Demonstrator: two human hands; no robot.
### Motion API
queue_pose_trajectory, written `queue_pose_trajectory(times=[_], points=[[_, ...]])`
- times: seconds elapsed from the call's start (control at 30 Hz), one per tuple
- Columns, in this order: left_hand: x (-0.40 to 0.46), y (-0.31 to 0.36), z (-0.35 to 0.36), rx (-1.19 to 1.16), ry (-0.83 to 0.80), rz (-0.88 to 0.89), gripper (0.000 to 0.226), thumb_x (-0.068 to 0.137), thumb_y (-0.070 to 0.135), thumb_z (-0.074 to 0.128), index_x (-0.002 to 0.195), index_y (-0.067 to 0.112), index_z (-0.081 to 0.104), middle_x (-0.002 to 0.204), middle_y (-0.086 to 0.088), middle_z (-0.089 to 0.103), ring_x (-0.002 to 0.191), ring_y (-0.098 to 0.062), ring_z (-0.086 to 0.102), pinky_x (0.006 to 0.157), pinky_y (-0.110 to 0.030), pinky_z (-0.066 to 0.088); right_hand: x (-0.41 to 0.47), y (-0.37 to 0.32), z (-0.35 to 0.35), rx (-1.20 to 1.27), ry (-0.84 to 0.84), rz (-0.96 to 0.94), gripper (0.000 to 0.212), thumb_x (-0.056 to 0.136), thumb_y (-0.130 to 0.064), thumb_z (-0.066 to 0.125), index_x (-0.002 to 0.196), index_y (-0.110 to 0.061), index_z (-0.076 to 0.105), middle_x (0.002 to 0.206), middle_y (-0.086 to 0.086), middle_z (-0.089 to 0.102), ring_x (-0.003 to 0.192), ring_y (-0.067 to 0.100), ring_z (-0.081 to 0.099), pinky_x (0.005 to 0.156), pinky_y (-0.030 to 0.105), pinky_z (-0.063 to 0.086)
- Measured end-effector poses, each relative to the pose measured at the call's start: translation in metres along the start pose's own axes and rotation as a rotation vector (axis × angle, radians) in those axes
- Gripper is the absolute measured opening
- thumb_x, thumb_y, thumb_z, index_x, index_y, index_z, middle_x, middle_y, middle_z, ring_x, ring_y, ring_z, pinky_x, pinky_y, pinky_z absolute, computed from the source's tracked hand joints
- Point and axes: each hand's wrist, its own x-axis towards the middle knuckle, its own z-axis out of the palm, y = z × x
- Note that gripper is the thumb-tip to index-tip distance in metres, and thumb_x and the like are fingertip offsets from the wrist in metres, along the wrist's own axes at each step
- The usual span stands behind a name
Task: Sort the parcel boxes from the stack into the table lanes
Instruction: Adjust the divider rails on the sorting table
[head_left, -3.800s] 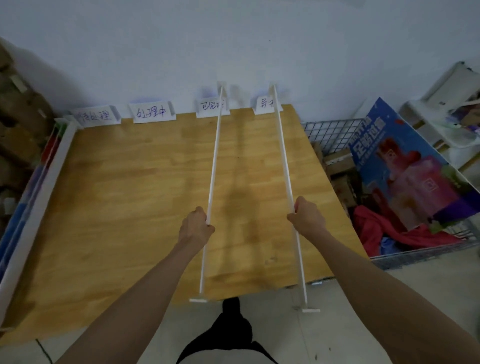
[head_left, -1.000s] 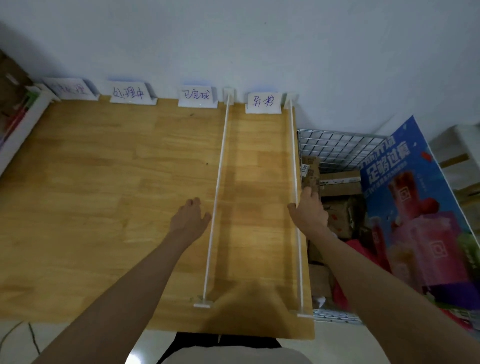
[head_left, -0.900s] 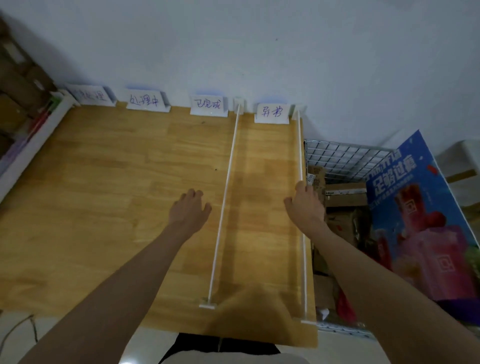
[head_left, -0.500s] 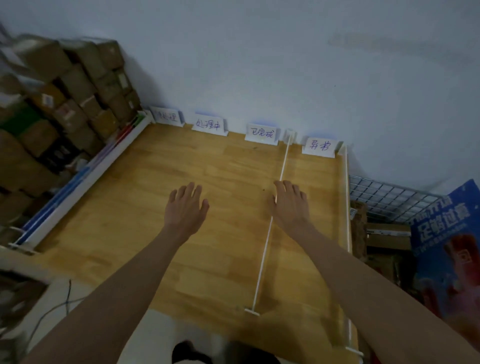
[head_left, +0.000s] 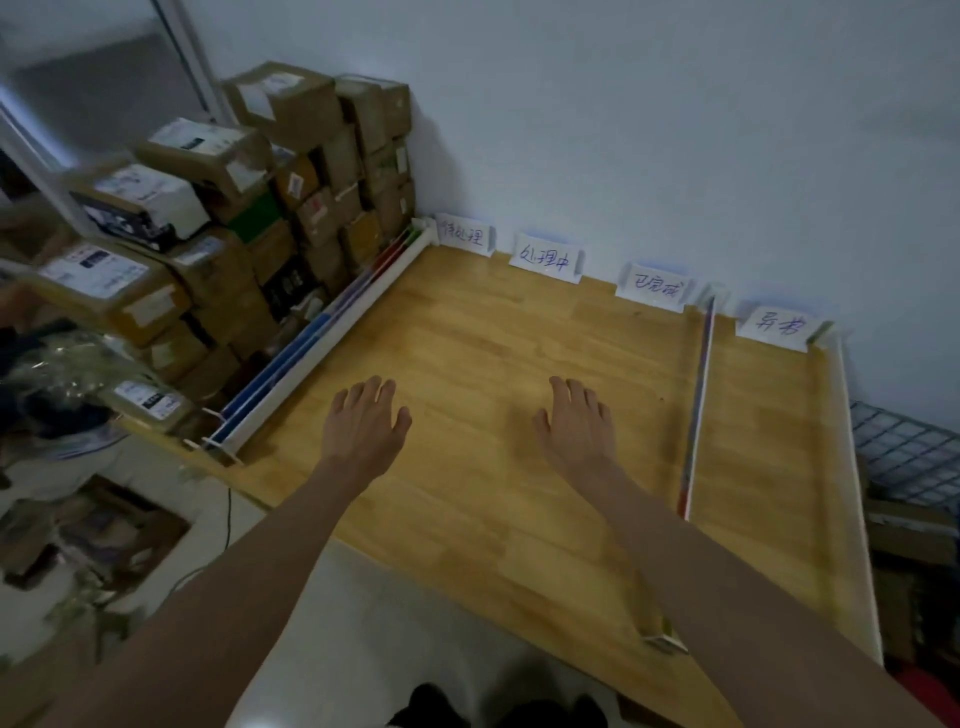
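A stack of brown parcel boxes (head_left: 234, 208) with white labels stands to the left of the wooden table (head_left: 493, 364). Two white divider rods lie on the table: one rod (head_left: 698, 405) runs front to back right of centre, the other rod (head_left: 847, 467) lies along the right edge. Several handwritten lane signs (head_left: 545, 257) stand along the back wall. My left hand (head_left: 363, 428) and my right hand (head_left: 576, 428) hover over the table's middle, fingers spread, holding nothing.
A bundle of white and coloured rods (head_left: 322, 343) lies along the table's left edge, next to the stack. A wire basket (head_left: 909, 452) with boxes sits beyond the right edge. Clutter and a cable (head_left: 223, 519) lie on the floor at the left.
Both hands let go of the divider rods, which now lie at the right. My view has swung left, bringing the parcel stack into sight. Both hands moved left with it, open.
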Motion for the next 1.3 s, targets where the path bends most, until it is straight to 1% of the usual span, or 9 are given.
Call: queue_pose_trajectory(times=[0.17, 0.33, 0.5, 0.63, 0.83, 1.1, 1.17, 1.2, 1.3], points=[[-0.004, -0.064, 0.005, -0.016, -0.019, -0.051, 0.055, 0.102, 0.046, 0.032, 0.148, 0.015, 0.038, 0.152, -0.007, 0.041, 0.138, -0.026, 0.039, 0.115, -0.043, 0.029, 0.004, -0.061, 0.022, -0.011, -0.041, -0.028, 0.052, 0.101, -0.037, 0.040, 0.148, -0.014, 0.033, 0.148, 0.009, 0.042, 0.133, 0.030, 0.043, 0.108, 0.043, 0.038], [0.007, -0.106, 0.010, -0.029, -0.036, -0.090, 0.055, 0.102, 0.046, 0.032, 0.148, 0.015, 0.037, 0.152, -0.007, 0.040, 0.138, -0.026, 0.039, 0.115, -0.042, 0.028, 0.025, -0.110, 0.040, -0.023, -0.063, -0.104, 0.051, 0.102, -0.037, 0.039, 0.147, -0.013, 0.034, 0.146, 0.010, 0.043, 0.131, 0.029, 0.045, 0.107, 0.042, 0.040], [0.042, -0.143, 0.016, -0.031, -0.031, -0.085, 0.052, 0.102, 0.043, 0.035, 0.144, 0.013, 0.042, 0.147, -0.008, 0.045, 0.135, -0.028, 0.043, 0.114, -0.045, 0.031, 0.065, -0.148, 0.062, -0.009, -0.087, -0.114, 0.050, 0.102, -0.037, 0.039, 0.146, -0.013, 0.034, 0.145, 0.011, 0.044, 0.130, 0.029, 0.046, 0.105, 0.042, 0.042], [0.087, -0.171, 0.024, -0.018, -0.056, -0.067, 0.047, 0.102, 0.041, 0.035, 0.138, 0.013, 0.047, 0.140, -0.008, 0.051, 0.129, -0.026, 0.048, 0.110, -0.043, 0.037, 0.109, -0.175, 0.088, 0.025, -0.101, -0.103, 0.049, 0.101, -0.036, 0.041, 0.143, -0.013, 0.038, 0.139, 0.010, 0.048, 0.125, 0.029, 0.049, 0.101, 0.042, 0.044], [0.156, -0.209, 0.044, -0.018, -0.137, -0.064, 0.047, 0.103, 0.040, 0.036, 0.141, 0.014, 0.043, 0.139, -0.008, 0.051, 0.127, -0.026, 0.049, 0.107, -0.043, 0.039, 0.174, -0.213, 0.131, 0.094, -0.171, -0.040, 0.045, 0.100, -0.034, 0.045, 0.139, -0.013, 0.042, 0.130, 0.010, 0.054, 0.117, 0.029, 0.053, 0.093, 0.042, 0.047], [0.213, -0.243, 0.075, -0.071, -0.261, -0.095, 0.044, 0.104, 0.037, 0.032, 0.140, 0.014, 0.043, 0.140, -0.009, 0.048, 0.126, -0.026, 0.047, 0.099, -0.041, 0.046, 0.242, -0.272, 0.172, 0.217, -0.318, 0.049, 0.038, 0.100, -0.030, 0.045, 0.134, -0.012, 0.043, 0.126, 0.010, 0.053, 0.118, 0.030, 0.050, 0.093, 0.043, 0.047], [0.223, -0.250, 0.082, -0.057, -0.293, -0.090, 0.041, 0.105, 0.032, 0.030, 0.137, 0.012, 0.044, 0.140, -0.009, 0.047, 0.126, -0.026, 0.046, 0.099, -0.038, 0.043, 0.255, -0.290, 0.180, 0.266, -0.362, 0.079, 0.036, 0.101, -0.030, 0.044, 0.132, -0.011, 0.044, 0.125, 0.011, 0.053, 0.119, 0.031, 0.050, 0.092, 0.045, 0.049], [0.227, -0.254, 0.087, -0.095, -0.294, -0.099, 0.039, 0.105, 0.026, 0.028, 0.135, 0.011, 0.046, 0.140, -0.009, 0.046, 0.127, -0.026, 0.044, 0.100, -0.036, 0.041, 0.261, -0.298, 0.183, 0.293, -0.390, 0.099, 0.035, 0.101, -0.030, 0.044, 0.131, -0.011, 0.045, 0.125, 0.011, 0.053, 0.119, 0.030, 0.050, 0.091, 0.046, 0.050], [0.233, -0.264, 0.096, -0.119, -0.299, -0.126, 0.042, 0.104, 0.016, 0.020, 0.135, 0.008, 0.048, 0.142, -0.010, 0.043, 0.131, -0.029, 0.040, 0.104, -0.038, 0.037, 0.275, -0.323, 0.192, 0.382, -0.472, 0.176, 0.035, 0.102, -0.033, 0.042, 0.130, -0.011, 0.047, 0.124, 0.011, 0.055, 0.115, 0.030, 0.054, 0.088, 0.044, 0.052]])
